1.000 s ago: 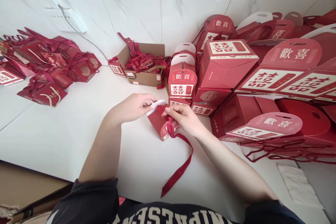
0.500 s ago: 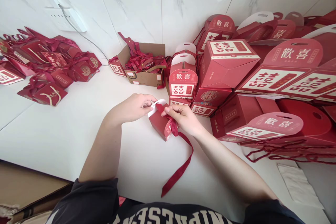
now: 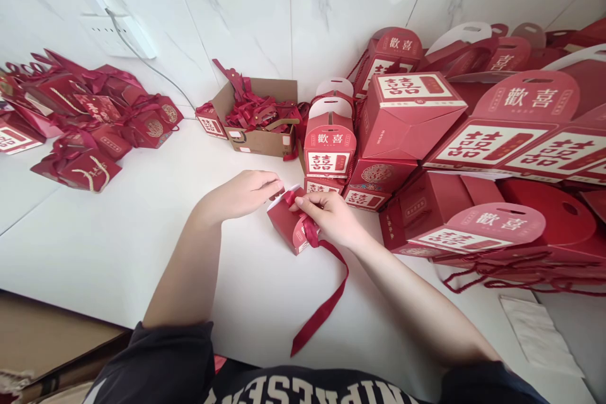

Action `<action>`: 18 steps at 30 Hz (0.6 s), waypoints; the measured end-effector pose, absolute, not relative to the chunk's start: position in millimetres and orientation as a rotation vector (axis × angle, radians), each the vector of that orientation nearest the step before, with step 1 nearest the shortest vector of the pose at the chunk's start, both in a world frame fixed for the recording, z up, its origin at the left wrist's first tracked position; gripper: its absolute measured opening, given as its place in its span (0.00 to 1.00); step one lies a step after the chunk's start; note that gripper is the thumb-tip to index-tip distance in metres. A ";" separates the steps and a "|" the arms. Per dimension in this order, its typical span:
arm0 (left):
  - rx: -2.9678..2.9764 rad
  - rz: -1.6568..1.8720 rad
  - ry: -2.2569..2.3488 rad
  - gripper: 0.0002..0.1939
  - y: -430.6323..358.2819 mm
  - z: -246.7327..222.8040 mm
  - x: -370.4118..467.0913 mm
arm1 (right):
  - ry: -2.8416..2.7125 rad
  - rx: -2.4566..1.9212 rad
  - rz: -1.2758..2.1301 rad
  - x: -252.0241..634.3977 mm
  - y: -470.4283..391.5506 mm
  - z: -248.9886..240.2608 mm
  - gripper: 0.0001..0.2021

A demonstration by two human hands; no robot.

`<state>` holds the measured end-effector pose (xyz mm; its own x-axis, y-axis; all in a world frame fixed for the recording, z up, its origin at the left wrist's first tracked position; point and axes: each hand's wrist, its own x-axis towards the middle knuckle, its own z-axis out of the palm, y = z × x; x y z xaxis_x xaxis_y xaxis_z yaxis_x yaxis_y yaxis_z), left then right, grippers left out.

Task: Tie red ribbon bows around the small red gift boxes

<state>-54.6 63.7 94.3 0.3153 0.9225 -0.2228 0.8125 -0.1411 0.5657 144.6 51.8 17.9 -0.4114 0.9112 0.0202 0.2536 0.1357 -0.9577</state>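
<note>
1. Two bare hands of ours meet over the small red gift box point(image 3: 285, 225), which rests on the white desk point(image 3: 246, 290) in front of us, turned at an angle and near the stacked boxes.
2. Our right hand point(image 3: 337, 218) keeps a closed grip, thumb against bent fingers, on the red ribbon point(image 3: 323, 312) at the box's top. The ribbon gathers at the near end and trails across the desk in a long, loose curve.
3. Our left hand point(image 3: 243, 194) is at the far left edge, its fingers nearly straight and close together beside the white flap point(image 3: 276, 202). We cannot tell whether that grip touches or holds anything, since the thumb is hidden.
4. Compared with half a second ago, our left fingers have straightened and the flap shows as a narrower strip. We judge that the right grip now does most of the steadying.
5. Beyond our hands, the cardboard tray point(image 3: 260, 144) holds a tangle of dark red ribbons point(image 3: 258, 110). To its right we have stacked double-happiness boxes point(image 3: 329, 154); to its left, a heap of ribboned boxes point(image 3: 92, 167). Folded white paper point(image 3: 540, 336) lies at our far right.
</note>
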 end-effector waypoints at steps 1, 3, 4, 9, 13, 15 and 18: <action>1.991 0.221 1.526 0.18 64.4 93.5 -55.3 | -1.785 -1.136 1.260 144.5 51.5 18.2 0.19; 2.008 0.195 1.515 0.18 65.3 92.7 -56.3 | -1.813 -1.147 1.201 144.2 50.9 18.9 0.18; 2.016 0.186 1.509 0.17 65.4 92.5 -56.5 | -1.825 -1.147 1.186 144.1 50.7 19.1 0.18; 2.032 0.218 1.471 0.13 64.8 91.3 -55.1 | -1.864 -1.152 1.189 143.4 50.7 18.4 0.18; 2.056 0.271 1.473 0.10 66.9 93.3 -58.5 | -1.874 -1.133 1.222 145.3 50.9 20.3 0.18; 2.076 0.286 1.550 0.09 69.0 97.5 -66.9 | -1.884 -1.083 1.218 148.9 51.3 23.8 0.17; 2.031 0.354 1.837 0.08 72.3 104.4 -93.9 | -1.873 -1.021 1.160 159.1 51.8 32.7 0.14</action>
